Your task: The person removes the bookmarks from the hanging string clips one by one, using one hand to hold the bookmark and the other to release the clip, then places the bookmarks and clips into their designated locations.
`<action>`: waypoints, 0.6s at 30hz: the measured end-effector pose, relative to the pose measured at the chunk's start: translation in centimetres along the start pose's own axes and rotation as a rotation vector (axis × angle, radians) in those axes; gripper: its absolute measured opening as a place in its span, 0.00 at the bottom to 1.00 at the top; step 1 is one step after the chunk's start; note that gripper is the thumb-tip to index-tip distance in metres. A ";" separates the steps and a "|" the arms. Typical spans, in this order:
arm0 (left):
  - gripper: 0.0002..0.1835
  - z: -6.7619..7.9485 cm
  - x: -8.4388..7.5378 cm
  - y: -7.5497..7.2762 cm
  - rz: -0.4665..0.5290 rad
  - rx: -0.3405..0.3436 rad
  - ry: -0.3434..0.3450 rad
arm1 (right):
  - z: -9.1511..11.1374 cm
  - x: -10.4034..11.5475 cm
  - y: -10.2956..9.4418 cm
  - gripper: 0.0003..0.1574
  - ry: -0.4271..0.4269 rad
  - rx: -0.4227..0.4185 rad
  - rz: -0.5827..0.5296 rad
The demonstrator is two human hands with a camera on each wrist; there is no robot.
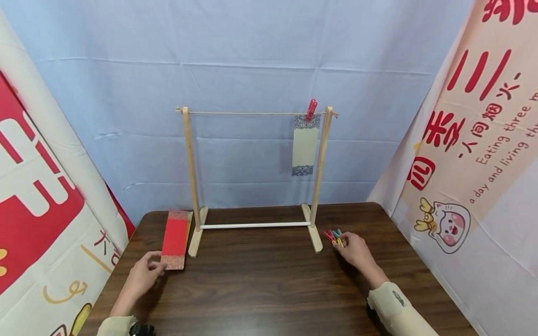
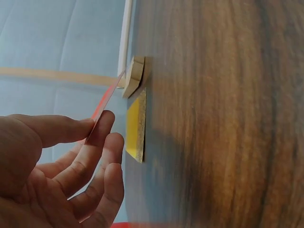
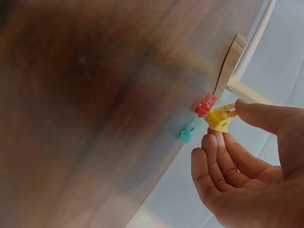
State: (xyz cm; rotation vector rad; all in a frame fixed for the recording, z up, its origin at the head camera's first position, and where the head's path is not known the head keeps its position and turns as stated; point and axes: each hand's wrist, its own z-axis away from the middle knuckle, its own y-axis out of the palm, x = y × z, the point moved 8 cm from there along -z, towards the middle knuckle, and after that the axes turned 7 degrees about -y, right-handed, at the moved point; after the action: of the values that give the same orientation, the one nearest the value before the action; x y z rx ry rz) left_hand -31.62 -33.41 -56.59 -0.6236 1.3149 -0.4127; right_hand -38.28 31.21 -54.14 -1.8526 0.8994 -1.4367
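Note:
My left hand (image 1: 144, 276) pinches the lower left edge of a red card (image 1: 175, 236) with patterned ends, between thumb and fingers. In the left wrist view the red card is raised and tilted above the table, and a yellow card (image 2: 135, 126) lies beneath it. On the right, my right hand (image 1: 355, 249) pinches a yellow clothespin (image 3: 220, 118) between thumb and fingertips. Beside that clothespin are a red clothespin (image 3: 206, 105) and a teal clothespin (image 3: 190, 131) on the table.
A wooden frame (image 1: 192, 168) stands at the table's back, with a string (image 1: 248, 113) across its top. At the string's right end, another red clothespin (image 1: 311, 110) holds a cream card (image 1: 304, 147) with dark patterned ends. A white rod (image 1: 256, 225) joins the frame's feet.

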 end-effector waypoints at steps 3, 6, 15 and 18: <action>0.22 -0.1 0.1 0.0 0.015 0.011 0.000 | -0.3 0.1 0.3 0.20 0.006 0.028 0.034; 0.21 -0.3 0.1 0.0 0.018 0.015 0.008 | -0.3 0.1 0.5 0.20 0.012 0.048 0.053; 0.21 -0.7 0.3 -0.1 0.012 0.024 0.002 | -0.6 0.4 0.6 0.18 -0.019 0.048 0.084; 0.22 -0.8 0.4 -0.1 -0.001 0.025 0.006 | -0.6 0.3 0.7 0.17 -0.015 0.057 0.099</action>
State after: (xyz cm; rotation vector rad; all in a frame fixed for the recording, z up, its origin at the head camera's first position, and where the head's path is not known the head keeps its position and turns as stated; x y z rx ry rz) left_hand -32.28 -33.90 -56.90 -0.6026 1.3139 -0.4310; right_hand -38.96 30.51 -54.45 -1.7499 0.9204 -1.3729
